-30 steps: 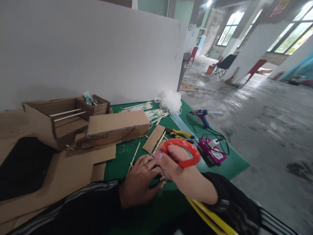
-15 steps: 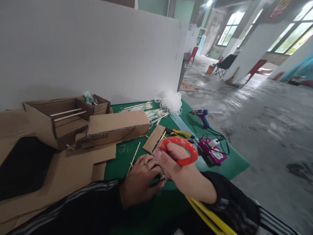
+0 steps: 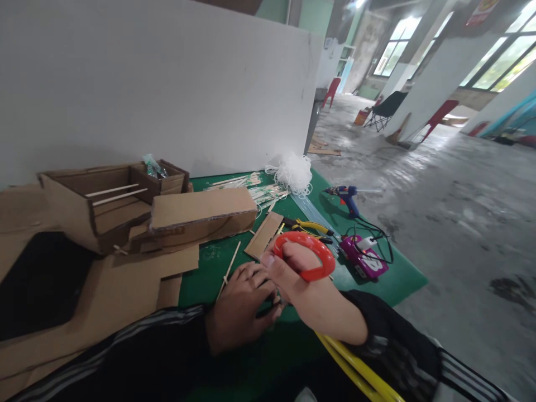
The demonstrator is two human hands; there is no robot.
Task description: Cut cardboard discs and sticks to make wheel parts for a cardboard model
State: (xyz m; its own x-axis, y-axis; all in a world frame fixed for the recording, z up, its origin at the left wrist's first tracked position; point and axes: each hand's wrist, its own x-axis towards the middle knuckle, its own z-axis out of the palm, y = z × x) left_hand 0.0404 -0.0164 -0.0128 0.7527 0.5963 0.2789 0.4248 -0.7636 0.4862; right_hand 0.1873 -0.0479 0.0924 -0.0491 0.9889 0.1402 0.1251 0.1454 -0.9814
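My right hand (image 3: 299, 273) is closed round red-handled scissors (image 3: 324, 259); one red loop stands up over the knuckles, and the blades are hidden. My left hand (image 3: 247, 301) lies low over the green tabletop (image 3: 213, 251), fingers curled and touching the right hand's fingertips. Whatever it pinches is covered by the fingers. Just left of it, thin wooden sticks (image 3: 229, 268) lie crossed. Past my hands sits a flat cardboard strip (image 3: 264, 235), with yellow-and-black pliers (image 3: 312, 226) beside it.
An open cardboard box (image 3: 71, 192) and a closed cardboard block (image 3: 205, 209) stand on the left. Bundled sticks (image 3: 268, 194) and a white cord heap (image 3: 293, 174) lie at the back. A blue glue gun (image 3: 345, 195) and purple power strip (image 3: 364, 259) are on the right.
My right hand and the red loop have shifted slightly left. My left hand has hardly moved.
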